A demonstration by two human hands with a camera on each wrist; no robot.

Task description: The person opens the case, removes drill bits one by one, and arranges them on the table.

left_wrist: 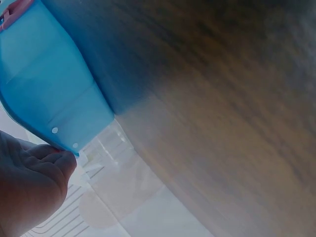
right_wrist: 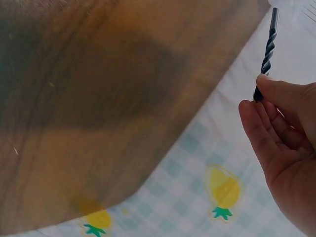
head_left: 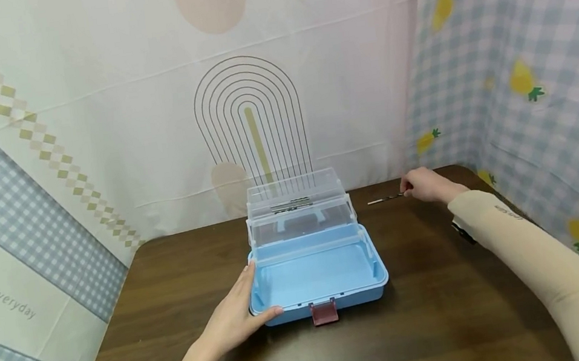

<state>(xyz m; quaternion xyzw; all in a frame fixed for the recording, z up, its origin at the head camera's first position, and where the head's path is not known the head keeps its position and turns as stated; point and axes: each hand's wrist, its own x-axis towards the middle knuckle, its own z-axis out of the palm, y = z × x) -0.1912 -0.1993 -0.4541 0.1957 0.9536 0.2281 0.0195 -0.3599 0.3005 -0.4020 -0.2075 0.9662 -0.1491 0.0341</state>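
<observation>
In the head view, an opened light-blue storage box [head_left: 313, 275] with a bare lower compartment stands on the table, its clear lid and trays raised behind it. My left hand [head_left: 237, 309] rests against the box's left side, fingers extended along the rim and thumb at the front corner. A dark spiral drill bit [right_wrist: 269, 49] with a plain shank is pinched by its fluted end between the thumb and fingers of my right hand [right_wrist: 286, 128]. That hand is right of the box, toward the table's back edge. Several more drill bits [head_left: 291, 205] lie in a clear upper tray.
The brown wooden table [head_left: 449, 306] runs up to a patterned cloth backdrop [head_left: 162, 130], with checked cloth [head_left: 513, 41] on the right. A pinkish latch [head_left: 324, 312] hangs from the box's front. The raised clear trays [head_left: 301, 228] stand above the box's rear.
</observation>
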